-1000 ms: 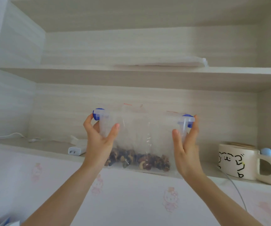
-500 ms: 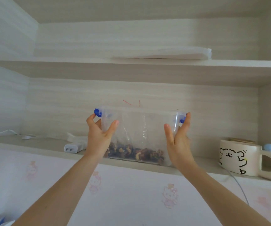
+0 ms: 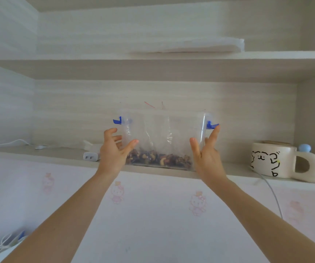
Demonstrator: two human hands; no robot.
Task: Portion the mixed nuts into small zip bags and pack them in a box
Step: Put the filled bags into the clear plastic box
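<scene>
Balance is the worry here: the clear box [image 3: 164,133] sits on the shelf [image 3: 44,154] with its base close to the near edge, and the mixed nuts [image 3: 160,159] lie low inside it in their zip bags [image 3: 151,128]. The left hand [image 3: 115,151] and right hand [image 3: 206,156] flank the box with fingers spread and relaxed. Their thumbs rest against its near wall and the right forefinger reaches up to a blue latch [image 3: 212,125]; neither hand closes round anything. If the base overhangs the edge when the hands come away, the box could tip toward the person and drop. A push to seat it farther in could go askew, since the thumbs press well above the base, and drive the left corner into the white charger plug [image 3: 90,156] just beside it. The mug [image 3: 272,160] stands well apart on the right and looks safe. Whether a lid is on I cannot tell; without one, a fall would scatter the bags.
</scene>
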